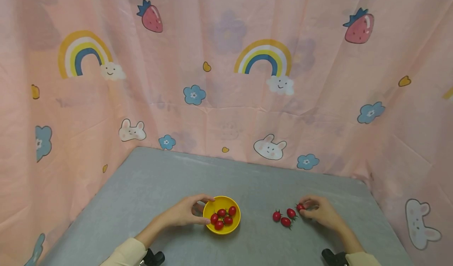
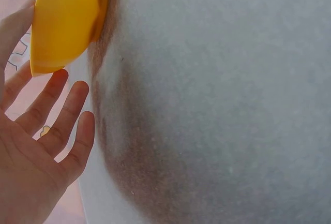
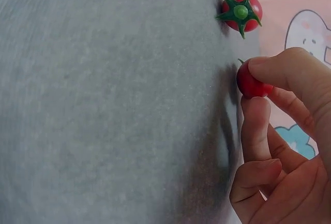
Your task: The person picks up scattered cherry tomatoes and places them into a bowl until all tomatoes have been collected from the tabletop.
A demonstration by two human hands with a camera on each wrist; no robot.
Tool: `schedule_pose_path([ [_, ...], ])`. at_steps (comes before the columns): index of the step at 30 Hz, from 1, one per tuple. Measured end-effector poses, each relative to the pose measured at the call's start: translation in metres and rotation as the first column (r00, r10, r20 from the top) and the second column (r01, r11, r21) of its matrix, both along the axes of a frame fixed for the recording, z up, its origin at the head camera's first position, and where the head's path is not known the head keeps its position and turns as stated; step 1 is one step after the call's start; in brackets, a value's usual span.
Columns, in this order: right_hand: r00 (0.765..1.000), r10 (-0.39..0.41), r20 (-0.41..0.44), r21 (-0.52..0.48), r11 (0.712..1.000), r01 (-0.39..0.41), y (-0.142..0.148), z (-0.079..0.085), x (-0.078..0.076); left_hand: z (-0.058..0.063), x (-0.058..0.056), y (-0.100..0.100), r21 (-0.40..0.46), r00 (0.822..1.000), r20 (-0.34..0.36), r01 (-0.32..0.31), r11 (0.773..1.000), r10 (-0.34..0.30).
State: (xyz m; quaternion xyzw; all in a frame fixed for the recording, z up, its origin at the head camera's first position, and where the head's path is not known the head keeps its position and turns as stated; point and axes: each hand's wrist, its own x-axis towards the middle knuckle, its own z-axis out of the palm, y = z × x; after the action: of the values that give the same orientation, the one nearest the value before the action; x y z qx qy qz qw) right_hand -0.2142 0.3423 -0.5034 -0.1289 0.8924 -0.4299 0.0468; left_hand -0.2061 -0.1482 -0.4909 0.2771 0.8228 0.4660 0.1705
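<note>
A yellow bowl with several cherry tomatoes in it stands on the grey table. My left hand holds the bowl by its left side, thumb and fingertips at the rim; in the left wrist view the bowl's outer wall shows between them. Over to the right, my right hand pinches a cherry tomato between thumb and fingers. Several loose cherry tomatoes lie just left of that hand. One with a green star-shaped calyx appears close by in the right wrist view.
The grey table reaches back to a pink curtain printed with rainbows, rabbits and flowers, which also hangs along both sides. Black wrist mounts sit at both cuffs.
</note>
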Motion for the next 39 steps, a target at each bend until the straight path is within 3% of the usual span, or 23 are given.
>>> schedule_pose_path([
  [16,0.998,-0.044,0.033,-0.034,0.998,0.045,0.007,0.000,-0.002,0.001,0.000,0.000,-0.004,1.000,-0.010,0.001,1.000,-0.001],
  [22,0.999,-0.036,-0.010,-0.005,0.999,0.036,0.007,0.005,-0.003,0.002,0.001,0.000,-0.010,1.000,-0.020,0.001,1.000,-0.002],
  [33,0.996,-0.027,-0.086,0.029,0.999,0.029,-0.016,0.024,0.002,0.003,0.001,0.000,-0.007,1.000,-0.022,0.014,1.000,-0.014],
  [39,0.998,-0.019,-0.058,-0.017,1.000,0.018,-0.031,0.029,0.000,0.003,0.000,0.000,0.004,1.000,-0.015,0.019,1.000,-0.019],
])
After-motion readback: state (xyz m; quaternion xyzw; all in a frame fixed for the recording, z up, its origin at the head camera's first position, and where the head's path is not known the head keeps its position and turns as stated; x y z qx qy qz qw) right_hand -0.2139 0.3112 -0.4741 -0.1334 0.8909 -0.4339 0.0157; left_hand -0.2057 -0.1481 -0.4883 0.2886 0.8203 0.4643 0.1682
